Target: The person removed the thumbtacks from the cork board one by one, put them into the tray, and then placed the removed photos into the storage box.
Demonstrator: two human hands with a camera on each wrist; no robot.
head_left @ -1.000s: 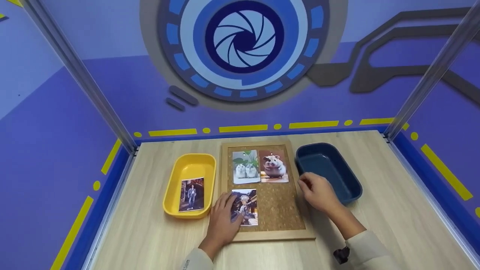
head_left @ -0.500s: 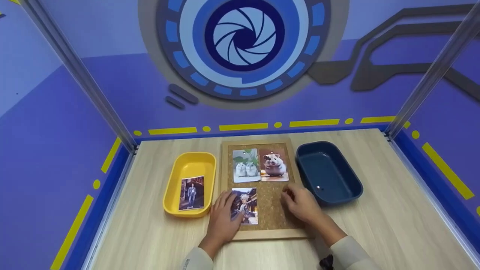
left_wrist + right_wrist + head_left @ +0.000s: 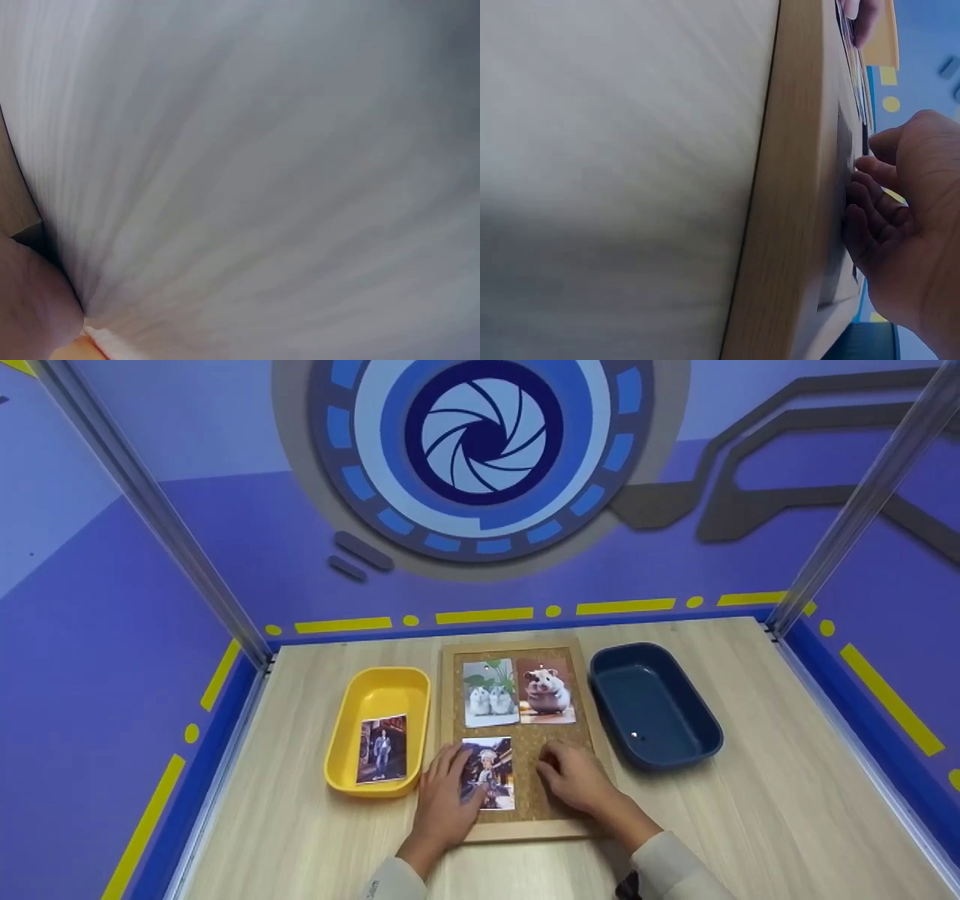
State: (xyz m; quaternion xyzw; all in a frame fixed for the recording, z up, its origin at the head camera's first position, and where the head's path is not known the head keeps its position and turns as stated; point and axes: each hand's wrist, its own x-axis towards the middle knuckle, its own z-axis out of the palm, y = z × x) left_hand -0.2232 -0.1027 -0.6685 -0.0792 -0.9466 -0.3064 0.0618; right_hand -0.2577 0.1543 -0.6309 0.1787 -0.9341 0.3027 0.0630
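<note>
In the head view a framed corkboard (image 3: 525, 829) lies on the table with three photos on it. My left hand (image 3: 444, 802) rests at its left edge, fingers extended and thumb across the lower-left photo (image 3: 498, 789). Above are a photo of two white hamsters (image 3: 489, 701) and one of a brown-and-white hamster (image 3: 547, 694), each with a small shiny pin near its top. My right hand (image 3: 576, 776) is over the bare cork right of the lower photo, fingers curled, thumb and index fingertips close together; whether something is between them is hidden. The left wrist view shows mostly a pale blurred surface.
A yellow tray (image 3: 386, 679) holding a photo of a standing person (image 3: 382, 748) is left of the board. To the right stands a dark blue tray (image 3: 694, 712) with small shiny bits (image 3: 634, 734) inside. Walls enclose the table at the back and sides.
My right hand has moved left from the dark blue tray's edge onto the corkboard, uncovering the shiny bits in the tray. The left hand and photos have stayed in place.
</note>
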